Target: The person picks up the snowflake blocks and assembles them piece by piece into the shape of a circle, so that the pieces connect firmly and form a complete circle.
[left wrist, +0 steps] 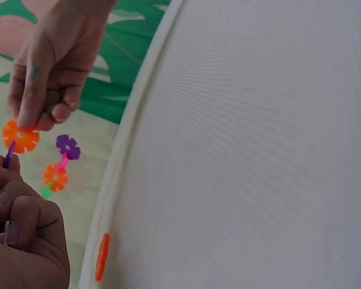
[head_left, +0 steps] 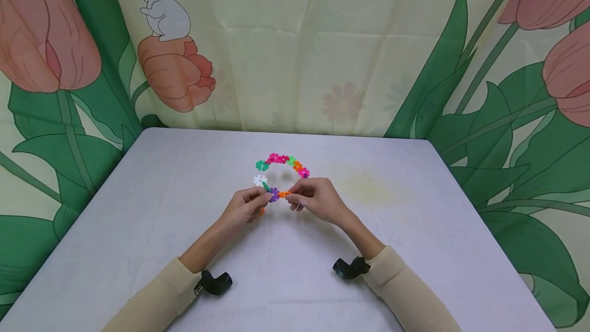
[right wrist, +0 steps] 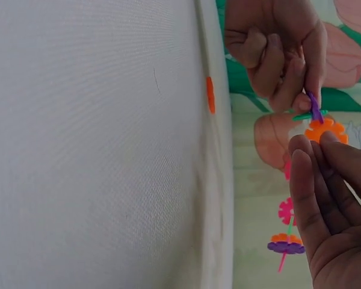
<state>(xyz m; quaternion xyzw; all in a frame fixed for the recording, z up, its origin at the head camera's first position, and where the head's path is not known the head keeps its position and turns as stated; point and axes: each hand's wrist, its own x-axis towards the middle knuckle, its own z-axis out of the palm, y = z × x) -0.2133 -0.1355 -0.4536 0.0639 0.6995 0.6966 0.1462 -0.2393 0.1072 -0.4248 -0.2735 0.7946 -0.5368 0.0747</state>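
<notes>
A curved chain of notched snowflake discs (head_left: pixel 278 158) in pink, green, orange, white and purple stands above the table in the head view, in front of my hands. My left hand (head_left: pixel 244 205) pinches a purple snowflake disc (head_left: pixel 274 195) of this chain between thumb and finger. From the other side, my right hand (head_left: pixel 319 199) pinches an orange snowflake disc (right wrist: pixel 327 130) by its edge. The orange and purple discs meet edge to edge; how deep their slots interlock cannot be told. Fingers hide part of the chain near my right hand.
A loose orange disc (left wrist: pixel 102 257) lies on the white-covered table (head_left: pixel 295 281), partly behind my left hand in the head view. A printed curtain (head_left: pixel 286 55) with tulips and a rabbit hangs behind the table's far edge. Each sleeve cuff carries a black wrist camera (head_left: pixel 215 283).
</notes>
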